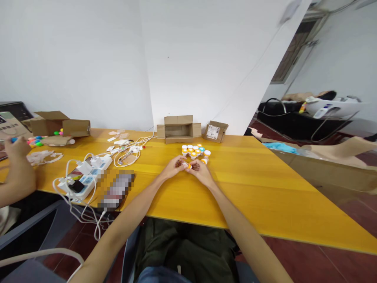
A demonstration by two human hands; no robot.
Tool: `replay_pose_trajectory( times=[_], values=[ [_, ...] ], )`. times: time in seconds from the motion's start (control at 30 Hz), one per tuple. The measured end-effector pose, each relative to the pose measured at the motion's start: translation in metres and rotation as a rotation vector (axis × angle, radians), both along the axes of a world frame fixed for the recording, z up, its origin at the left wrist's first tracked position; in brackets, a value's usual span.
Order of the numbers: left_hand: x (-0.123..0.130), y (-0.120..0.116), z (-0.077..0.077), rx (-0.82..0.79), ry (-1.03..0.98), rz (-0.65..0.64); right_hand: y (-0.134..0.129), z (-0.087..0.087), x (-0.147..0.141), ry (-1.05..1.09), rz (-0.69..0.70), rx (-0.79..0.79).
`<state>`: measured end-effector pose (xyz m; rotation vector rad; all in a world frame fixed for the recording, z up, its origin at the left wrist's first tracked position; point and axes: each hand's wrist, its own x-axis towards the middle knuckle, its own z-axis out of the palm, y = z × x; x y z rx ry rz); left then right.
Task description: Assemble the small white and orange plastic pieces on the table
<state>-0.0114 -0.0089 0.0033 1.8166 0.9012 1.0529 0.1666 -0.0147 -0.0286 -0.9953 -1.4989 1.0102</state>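
Between my two hands is a small orange and white jar [189,166], tilted on its side just above the yellow table. My left hand [174,166] pinches its left end, and my right hand [201,171] has its fingers closed on the right end. Just beyond my fingers stands a cluster of several small jars [190,149] with white lids and orange labels. One jar [202,149] there shows a teal colour. Another jar [204,160] sits close to my right fingertips.
An open cardboard box [178,131] and a smaller box [215,132] stand by the wall. Left are a power strip [91,179] with white cables, a blurred-out phone [116,192] and another person's hand [17,149]. A large carton [332,169] is beyond the right table edge.
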Motion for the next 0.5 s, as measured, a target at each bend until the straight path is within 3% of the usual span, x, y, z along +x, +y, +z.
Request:
replay_pose_trajectory(
  times=[0.23, 0.5],
  values=[
    [0.0001, -0.0009, -0.0021, 0.036, 0.143, 0.116, -0.0024, 0.0004, -0.0011, 0.007, 0.027, -0.004],
    [0.0019, 0.0001, -0.0016, 0.012, 0.071, -0.007, -0.0027, 0.0040, 0.0007, -0.002, 0.025, 0.002]
  ],
)
